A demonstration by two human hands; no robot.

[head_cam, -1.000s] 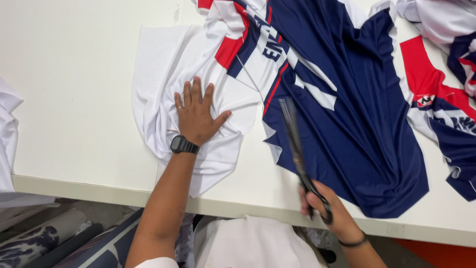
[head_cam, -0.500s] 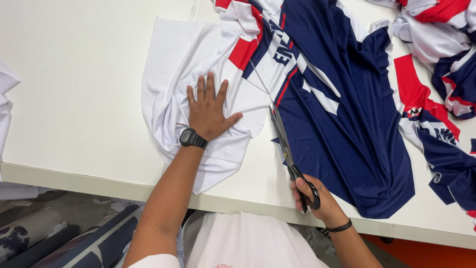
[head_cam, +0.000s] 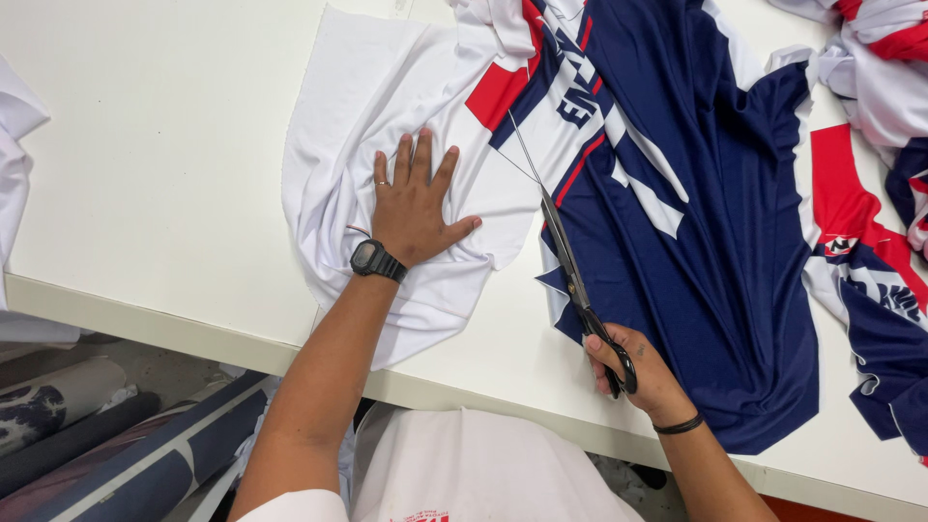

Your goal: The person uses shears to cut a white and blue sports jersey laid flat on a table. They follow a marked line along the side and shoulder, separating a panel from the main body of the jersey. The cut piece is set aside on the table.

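Observation:
My left hand [head_cam: 414,203] lies flat, fingers spread, pressing down the white part of a printed fabric [head_cam: 387,116] on the white table [head_cam: 145,174]. A black watch sits on that wrist. My right hand [head_cam: 633,372] grips the black handles of long scissors [head_cam: 561,251]. Their blades are parted and point up and left along the line between the white fabric and the navy, red and white printed panel [head_cam: 706,242]. The blade tips reach near the red patch.
More printed fabric pieces [head_cam: 870,242] lie at the right of the table. White cloth [head_cam: 14,145] hangs at the left edge. Dark fabric rolls [head_cam: 116,454] lie on the floor below the table's front edge.
The scissors have advanced up and left along the fabric, with the blades now parted deeper into the print. My left hand stays flat on the white cloth.

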